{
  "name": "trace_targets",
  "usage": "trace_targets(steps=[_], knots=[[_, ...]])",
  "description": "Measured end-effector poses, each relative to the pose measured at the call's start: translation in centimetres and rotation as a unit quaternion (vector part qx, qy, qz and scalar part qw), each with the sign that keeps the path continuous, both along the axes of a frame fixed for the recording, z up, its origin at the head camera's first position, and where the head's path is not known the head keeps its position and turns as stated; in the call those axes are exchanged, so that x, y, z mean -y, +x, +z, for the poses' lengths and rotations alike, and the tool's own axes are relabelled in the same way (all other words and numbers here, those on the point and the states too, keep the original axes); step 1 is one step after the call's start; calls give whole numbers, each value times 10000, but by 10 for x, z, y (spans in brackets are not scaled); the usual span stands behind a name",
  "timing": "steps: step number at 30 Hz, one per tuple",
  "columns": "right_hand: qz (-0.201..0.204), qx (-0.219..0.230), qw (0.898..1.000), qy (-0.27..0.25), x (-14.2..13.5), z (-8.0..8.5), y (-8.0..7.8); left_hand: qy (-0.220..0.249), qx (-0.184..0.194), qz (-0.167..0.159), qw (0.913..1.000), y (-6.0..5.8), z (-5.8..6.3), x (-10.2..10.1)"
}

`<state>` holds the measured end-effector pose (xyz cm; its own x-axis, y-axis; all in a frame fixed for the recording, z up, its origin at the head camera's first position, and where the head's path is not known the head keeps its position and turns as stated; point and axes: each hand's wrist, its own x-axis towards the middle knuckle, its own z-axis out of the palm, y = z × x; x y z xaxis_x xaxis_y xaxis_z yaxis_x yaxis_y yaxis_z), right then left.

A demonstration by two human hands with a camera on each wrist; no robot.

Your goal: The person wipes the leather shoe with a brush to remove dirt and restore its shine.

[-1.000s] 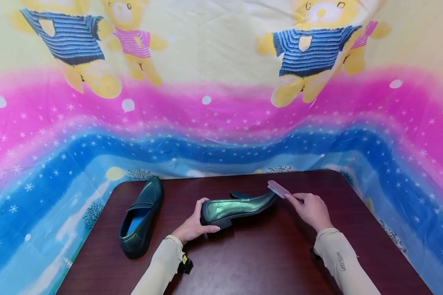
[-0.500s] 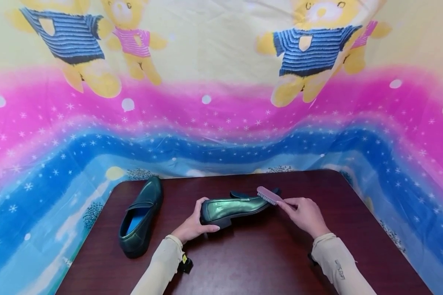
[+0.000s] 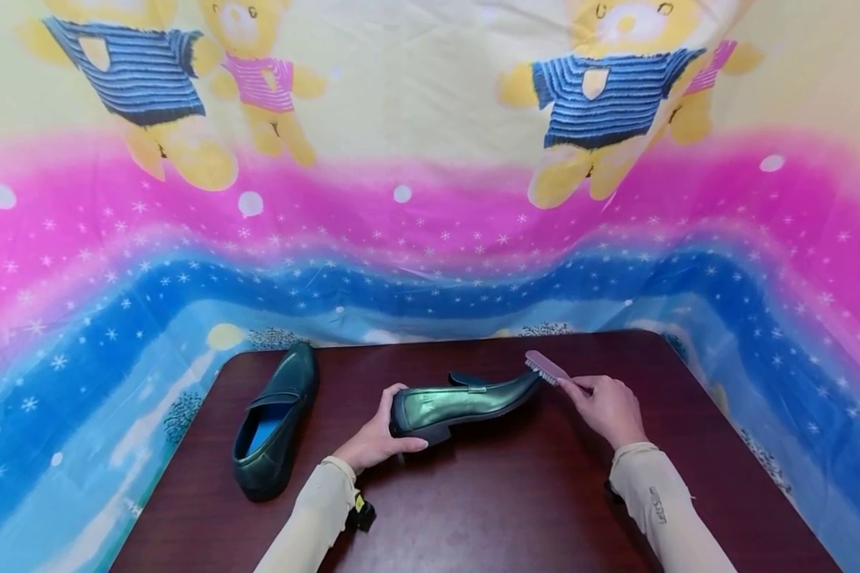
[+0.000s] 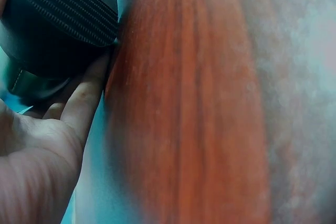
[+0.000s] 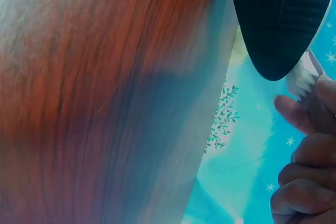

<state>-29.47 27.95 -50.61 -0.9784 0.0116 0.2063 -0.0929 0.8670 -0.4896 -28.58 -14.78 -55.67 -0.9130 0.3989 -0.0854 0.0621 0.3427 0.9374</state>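
Note:
My left hand [image 3: 376, 439] grips a dark green loafer [image 3: 444, 404] by its heel, thumb along the heel block and fingers behind the back. The loafer lies tilted on its side, toe to the right, with its ridged heel sole [image 4: 73, 6] showing in the left wrist view. In my right hand [image 3: 609, 407] is a small pink brush [image 3: 547, 367] with pale bristles, pinched by one end. Its bristles [image 5: 302, 80] are right at the toe of the loafer, partly hidden behind the sole in the right wrist view.
A second dark green loafer [image 3: 275, 426] with a blue insole stands upright at the left, toe toward the back. The dark red-brown table [image 3: 487, 501] ends at a curtain [image 3: 430, 302] printed with bears and snowflakes.
The brush slid left onto the upper near the toe half a second ago and is now back right at the toe tip. The left hand and the loafer stayed in place.

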Motion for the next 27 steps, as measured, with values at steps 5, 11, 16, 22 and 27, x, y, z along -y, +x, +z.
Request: trace_targets(steps=[5,11,16,22,27], knots=[[117,-24,9998,-159,5,1,5,-44,4,17,10000,0,-1,0],[670,54,9961,-574,17,4,18,-37,44,61,10000,-1,-2,1],[860,-69,9953,-438,22,6,23,11,59,62,10000,0,-2,0],[775,-186,9965,-249,19,3,20,35,79,57,9999,0,-2,0],[569,-130,9982,-168,12,0,13,59,48,29,10000,-1,-2,0]])
